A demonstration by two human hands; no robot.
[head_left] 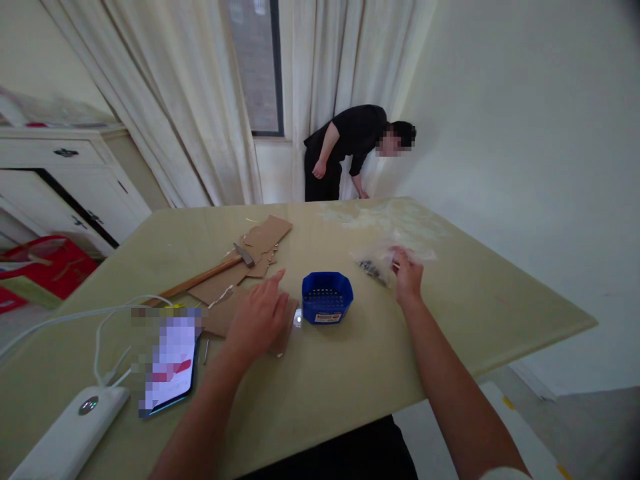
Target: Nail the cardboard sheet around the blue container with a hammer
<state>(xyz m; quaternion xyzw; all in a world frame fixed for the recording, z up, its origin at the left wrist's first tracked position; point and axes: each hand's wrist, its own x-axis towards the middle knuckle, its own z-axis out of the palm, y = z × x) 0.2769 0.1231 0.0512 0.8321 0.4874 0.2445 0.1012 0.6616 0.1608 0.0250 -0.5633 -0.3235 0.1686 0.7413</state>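
My right hand [409, 279] pinches a clear plastic bag [389, 257] with small dark metal pieces [373, 271] gathered at its left side; what they are is too small to tell. Over torn brown cardboard [220, 319] is my left hand [260, 313], its index finger stretched out and nothing seen in it. Between my hands stands a blue plastic basket [327, 298] with holes in its base and a label on its front. A hammer [213, 272] with a wooden handle lies across the cardboard, beyond my left hand.
At the left, a lit phone [173, 367] lies near a white power bank [73, 433] with white cables [97, 340]. A nail-like metal piece [207, 352] lies beside the phone. Past the table [475, 300], a person in black [350, 140] bends down by the curtain.
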